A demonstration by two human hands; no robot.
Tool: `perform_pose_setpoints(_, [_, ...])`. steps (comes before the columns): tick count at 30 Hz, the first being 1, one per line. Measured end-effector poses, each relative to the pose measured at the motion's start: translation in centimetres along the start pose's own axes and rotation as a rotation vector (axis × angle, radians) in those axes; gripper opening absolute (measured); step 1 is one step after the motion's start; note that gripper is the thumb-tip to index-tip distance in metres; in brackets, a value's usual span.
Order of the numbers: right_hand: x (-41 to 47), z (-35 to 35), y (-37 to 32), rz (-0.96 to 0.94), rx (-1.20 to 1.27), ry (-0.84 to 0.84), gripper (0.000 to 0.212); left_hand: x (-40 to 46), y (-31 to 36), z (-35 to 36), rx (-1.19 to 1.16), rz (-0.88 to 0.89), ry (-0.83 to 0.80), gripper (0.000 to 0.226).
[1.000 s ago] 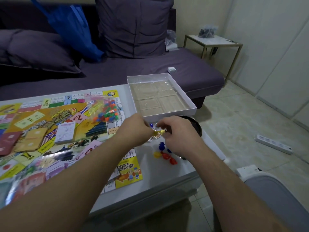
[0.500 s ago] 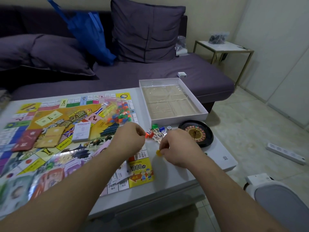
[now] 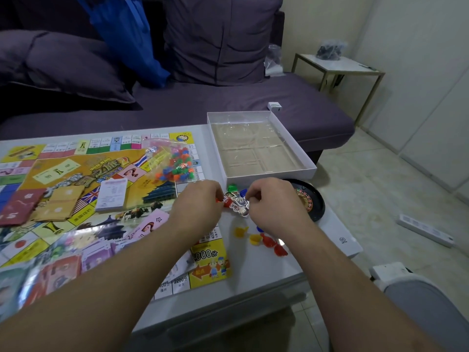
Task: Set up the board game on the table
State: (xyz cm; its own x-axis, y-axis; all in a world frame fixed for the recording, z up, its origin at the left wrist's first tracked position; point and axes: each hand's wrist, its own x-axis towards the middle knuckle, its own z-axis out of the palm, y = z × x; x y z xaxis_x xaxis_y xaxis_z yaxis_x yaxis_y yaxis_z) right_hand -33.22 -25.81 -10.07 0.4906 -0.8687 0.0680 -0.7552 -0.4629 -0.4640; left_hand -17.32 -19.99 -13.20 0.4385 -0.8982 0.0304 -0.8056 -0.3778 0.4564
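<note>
Both hands — left hand (image 3: 200,201), right hand (image 3: 272,203) — pinch glossy cardboard figures (image 3: 237,203).

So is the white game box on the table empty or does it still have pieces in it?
Empty, as far as shows: the white box holds only its clear moulded insert, whose compartments look bare.

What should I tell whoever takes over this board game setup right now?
Left hand and right hand: both pinch at the pawn cards on the table, just right of the board.
Done: board unfolded; card decks and the bag of pieces lie on it; box emptied; roulette wheel out beside it.
Left: fit the cards into the loose stands near the right wrist, open the bag, sort the decks and the paper money at the board's near edge.
</note>
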Motion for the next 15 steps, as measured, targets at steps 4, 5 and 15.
perform_pose_setpoints(4, [0.2, 0.5, -0.3, 0.008, 0.026, 0.003, 0.025, -0.3, -0.6, -0.6, -0.091, -0.003, 0.055, 0.022])
perform_pose_setpoints(5, [0.3, 0.5, -0.4, 0.009, 0.037, 0.001, 0.026, -0.3, -0.8, -0.7, -0.127, -0.012, 0.067, 0.022])
perform_pose_setpoints(15, [1.2, 1.1, -1.5, 0.078, 0.429, 0.013, 0.010, -1.3, -0.9, -1.3, -0.530, -0.017, 0.061, 0.033])
